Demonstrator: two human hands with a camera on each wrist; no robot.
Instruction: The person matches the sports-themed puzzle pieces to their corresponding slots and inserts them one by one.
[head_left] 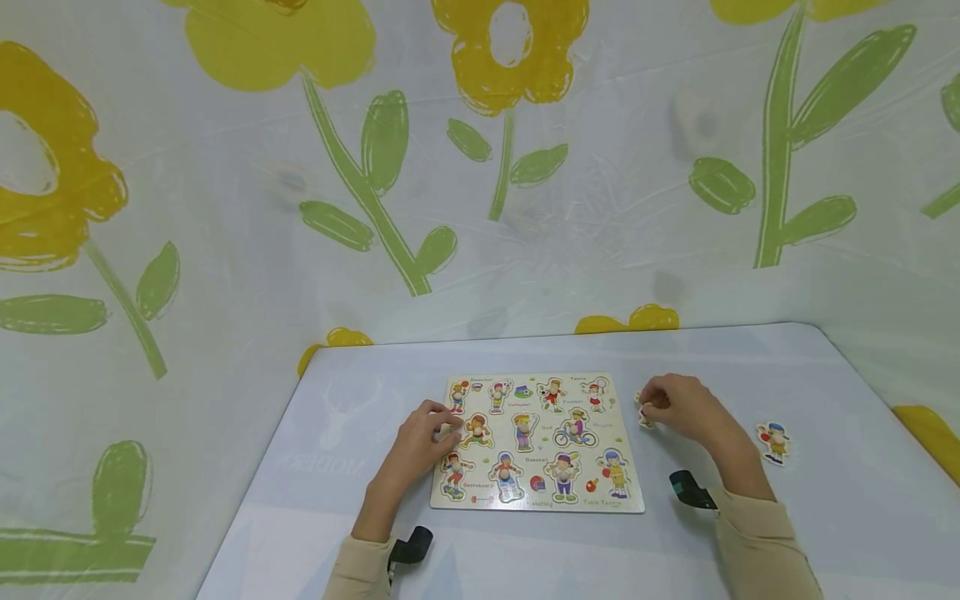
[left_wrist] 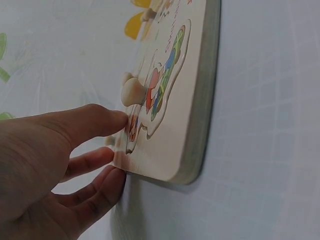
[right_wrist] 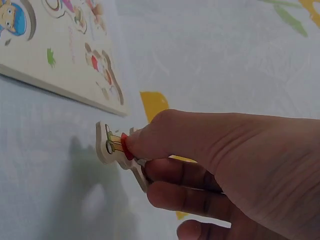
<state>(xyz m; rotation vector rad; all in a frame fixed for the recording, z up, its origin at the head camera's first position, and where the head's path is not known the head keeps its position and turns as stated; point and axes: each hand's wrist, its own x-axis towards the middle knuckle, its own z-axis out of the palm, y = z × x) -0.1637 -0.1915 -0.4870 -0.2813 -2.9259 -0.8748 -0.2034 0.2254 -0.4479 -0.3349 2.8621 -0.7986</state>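
Observation:
A wooden peg puzzle board with cartoon sports figures lies flat on the table. My right hand is just right of the board and pinches a small wooden puzzle piece between thumb and fingers. The piece has a figure with red shorts, and the fingers hide part of it. At the board's left edge is my left hand, its fingers loosely bent. In the left wrist view its thumb and fingertips are right at the board's edge, beside a round wooden knob.
Another puzzle piece, a figure with a blue cap, lies on the table to the right of my right hand. Behind the table hangs a pale curtain printed with yellow flowers. Black wrist cameras sit at both sleeves.

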